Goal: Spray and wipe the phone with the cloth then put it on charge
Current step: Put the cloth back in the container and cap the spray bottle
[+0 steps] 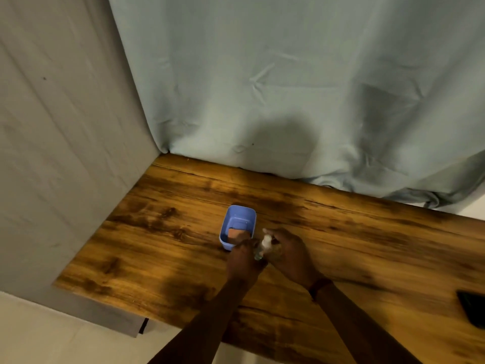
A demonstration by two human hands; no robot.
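A small clear spray bottle [263,246] with a white cap is held between both hands just in front of the blue tub. My left hand [242,258] grips its lower part. My right hand [287,249] curls round its top, one finger raised over the cap. An orange cloth [234,234] lies in the blue plastic tub [237,214] on the wooden table [157,232]. The dark phone [472,307] lies flat at the right edge of the view, partly cut off.
A grey-blue sheet [288,88] hangs behind the table and bunches on its back right edge. A grey fabric panel [52,153] closes the left side. Pale floor shows below the table's front edge.
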